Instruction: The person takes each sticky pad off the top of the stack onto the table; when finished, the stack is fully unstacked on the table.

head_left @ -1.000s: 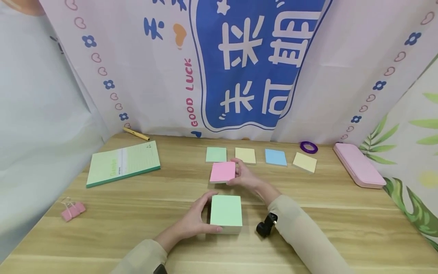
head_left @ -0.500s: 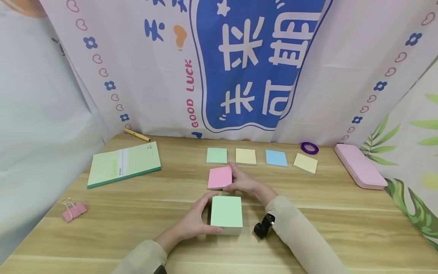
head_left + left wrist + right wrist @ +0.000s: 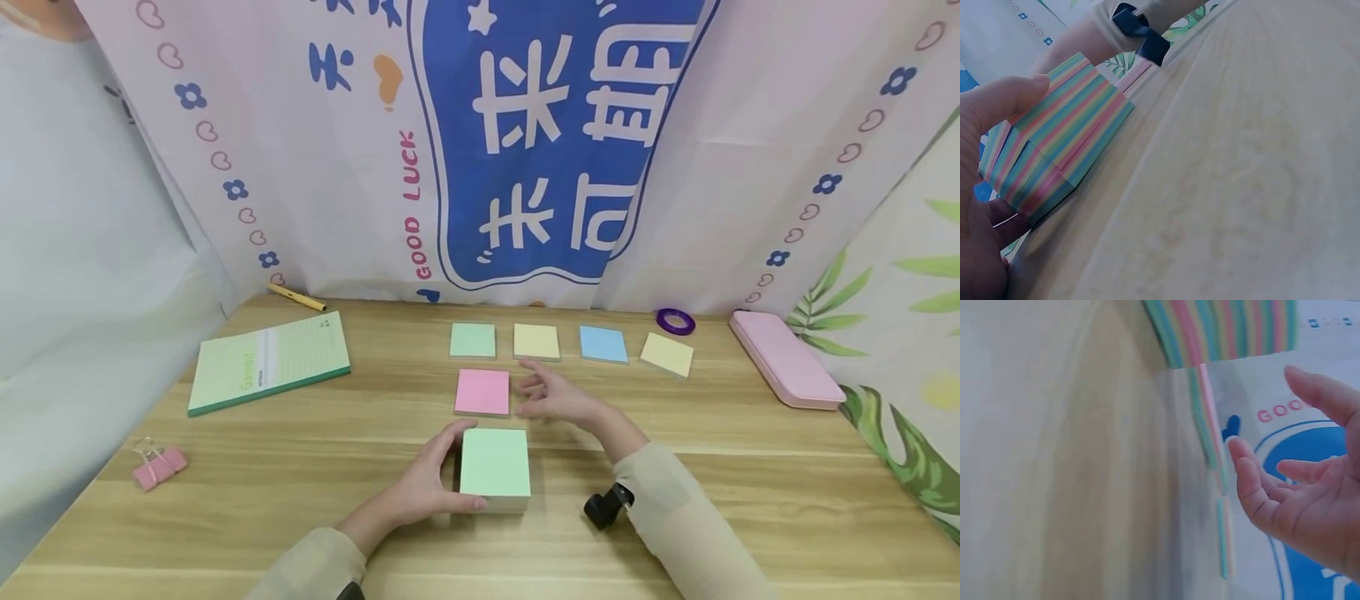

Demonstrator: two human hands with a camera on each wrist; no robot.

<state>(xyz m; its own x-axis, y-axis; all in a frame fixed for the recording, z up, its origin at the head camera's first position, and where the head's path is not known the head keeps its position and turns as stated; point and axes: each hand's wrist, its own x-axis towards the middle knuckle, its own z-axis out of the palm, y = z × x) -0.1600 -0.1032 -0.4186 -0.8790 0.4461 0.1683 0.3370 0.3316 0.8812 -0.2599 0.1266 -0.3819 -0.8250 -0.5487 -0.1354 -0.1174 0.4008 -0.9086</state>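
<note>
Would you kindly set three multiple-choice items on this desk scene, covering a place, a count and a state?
1. The pink pad lies:
A. on the notebook
B. between the back row and the stack
C. in the case

2. Pads in the back row:
A. two
B. four
C. six

3. The right hand is:
A. open, holding nothing
B. gripping the pen
C. pinching the clip

Answers: 1 B, it sits behind the stack that the left hand holds; 2 B, green, yellow, blue, yellow; 3 A, fingers spread beside the pad.

Left hand (image 3: 985, 187) grips striped note block (image 3: 1054, 137) on wood table (image 3: 1241, 187), thumb on top.
</note>
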